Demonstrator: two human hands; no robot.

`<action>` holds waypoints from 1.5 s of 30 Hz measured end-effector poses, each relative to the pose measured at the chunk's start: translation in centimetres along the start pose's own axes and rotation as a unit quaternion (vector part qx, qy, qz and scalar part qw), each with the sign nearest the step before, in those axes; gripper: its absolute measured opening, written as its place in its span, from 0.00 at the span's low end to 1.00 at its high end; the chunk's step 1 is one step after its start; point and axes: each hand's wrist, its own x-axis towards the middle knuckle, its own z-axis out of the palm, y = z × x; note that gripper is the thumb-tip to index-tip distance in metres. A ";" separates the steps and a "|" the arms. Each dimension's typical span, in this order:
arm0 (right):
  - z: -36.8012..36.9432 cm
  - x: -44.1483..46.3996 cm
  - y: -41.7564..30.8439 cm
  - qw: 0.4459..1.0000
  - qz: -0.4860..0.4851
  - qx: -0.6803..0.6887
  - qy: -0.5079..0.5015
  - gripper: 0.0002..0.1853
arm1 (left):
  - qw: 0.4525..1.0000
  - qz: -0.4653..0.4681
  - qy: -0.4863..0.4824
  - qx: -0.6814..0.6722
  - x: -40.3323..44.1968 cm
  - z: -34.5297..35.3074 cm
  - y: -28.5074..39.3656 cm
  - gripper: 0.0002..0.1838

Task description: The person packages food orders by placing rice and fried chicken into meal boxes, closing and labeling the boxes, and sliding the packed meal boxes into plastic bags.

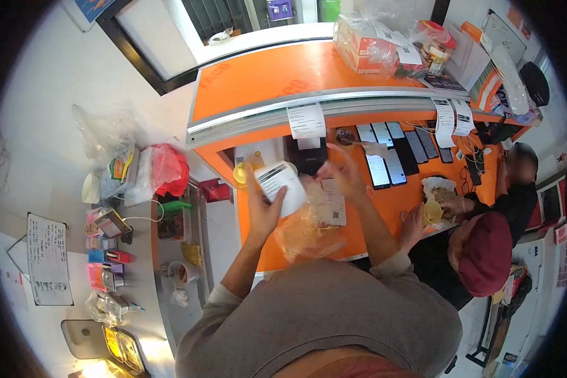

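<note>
"Over the orange counter [390,203], what do you hold?"

"My left hand [266,213] grips a white printed paper [291,194], above the clear bag [305,233]. I judge it light and easy to bend, so its edge is best for holding."

"Which way does it point?"

"Print faces up; its long axis seems slanting from far left to near right. Farther right, my right hand [348,176] is blurred; I cannot tell whether it holds something."

A smooth white paper packet [291,196] and a crinkled, see-through plastic bag [309,236]. The orange shelf [258,75] is smooth and glossy, edged with silvery metal trim [246,120]; phones [377,170] have shiny, glass-like screens, while a grey shirt [321,309] and maroon cap [485,255] are matt cloth.
</note>
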 end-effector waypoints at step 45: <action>-3.5 13.7 7.0 0.737 -0.270 -0.608 0.118 0.24 | 0.799 -0.048 0.010 0.600 -15.0 -11.5 -16.5 0.36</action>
